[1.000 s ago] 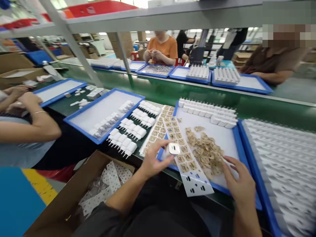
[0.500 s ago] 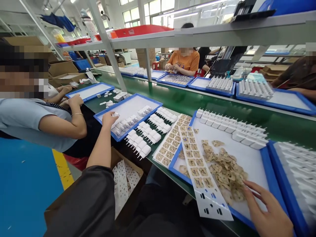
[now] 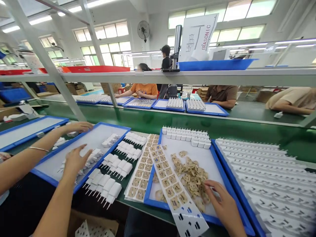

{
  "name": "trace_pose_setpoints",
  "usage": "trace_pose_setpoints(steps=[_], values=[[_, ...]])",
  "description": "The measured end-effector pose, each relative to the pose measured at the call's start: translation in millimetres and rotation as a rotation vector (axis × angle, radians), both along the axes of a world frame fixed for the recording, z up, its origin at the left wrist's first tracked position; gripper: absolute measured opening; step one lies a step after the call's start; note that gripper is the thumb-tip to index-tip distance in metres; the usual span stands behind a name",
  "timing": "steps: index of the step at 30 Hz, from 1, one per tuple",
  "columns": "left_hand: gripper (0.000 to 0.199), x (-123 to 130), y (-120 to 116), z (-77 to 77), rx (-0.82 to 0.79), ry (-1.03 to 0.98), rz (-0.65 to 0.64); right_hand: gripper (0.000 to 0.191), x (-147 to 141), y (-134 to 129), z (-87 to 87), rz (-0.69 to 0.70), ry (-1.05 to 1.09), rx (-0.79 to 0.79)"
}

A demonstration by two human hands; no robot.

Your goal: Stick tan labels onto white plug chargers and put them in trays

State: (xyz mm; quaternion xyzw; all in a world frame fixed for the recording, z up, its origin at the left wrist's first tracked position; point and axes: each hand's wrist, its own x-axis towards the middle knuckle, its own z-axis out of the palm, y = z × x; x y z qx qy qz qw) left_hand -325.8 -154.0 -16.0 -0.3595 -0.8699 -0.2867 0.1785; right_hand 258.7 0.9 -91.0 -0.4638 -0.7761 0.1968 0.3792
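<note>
On a white panel above the green bench, red letters read "TRASONIC". The left fingers spread wide by white adapters in the left tray; the right fingers, narrow, touch tan pieces, grip unclear.

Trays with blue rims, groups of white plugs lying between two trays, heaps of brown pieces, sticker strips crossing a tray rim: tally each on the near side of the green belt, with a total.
Blue-rimmed trays: 4
White plug groups: 4
Brown heap: 1
Sticker strip: 1
Total: 10
</note>
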Motion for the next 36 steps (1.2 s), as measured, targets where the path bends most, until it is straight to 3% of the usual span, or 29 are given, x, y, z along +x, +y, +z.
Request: trace_pose_setpoints(steps=[2, 7, 10, 12, 15, 18, 22, 28, 36], values=[[0.05, 48, 18, -2.2, -0.048, -0.082, -0.236, 0.026, -1, -2, 2.9, 0.022, -0.001, 0.002], [0.033, 207, 50, -21.1, -0.029, -0.171, -0.881, 0.025, -6, -8, 14.1, 0.028, -0.014, 0.02], [0.026, 280, 59, -38.9, -0.037, -0.19, -1.108, 0.026, -10, 1, 26.1, 0.038, -0.083, 0.024], [0.026, 308, 64, -50.0, -0.018, -0.185, -1.161, 0.028, -15, 19, 38.4, 0.019, -0.157, 0.037], [0.029, 323, 68, -61.8, 0.012, -0.147, -1.179, 0.035, -26, 63, 61.6, -0.094, -0.298, 0.067], [0.031, 321, 68, -68.6, 0.025, -0.127, -1.184, 0.045, -41, 112, 80.7, -0.261, -0.473, 0.013], [0.031, 315, 66, -73.9, 0.046, -0.146, -1.17, 0.049, -59, 157, 82.7, -0.367, -0.53, -0.038], [0.03, 316, 63, -67.9, 0.054, -0.247, -1.191, 0.04, -60, 170, 62.6, -0.386, -0.578, -0.03], [0.027, 315, 63, -67.7, 0.116, -0.299, -1.215, 0.022, -42, 171, 61.6, -0.446, -0.573, -0.109]])
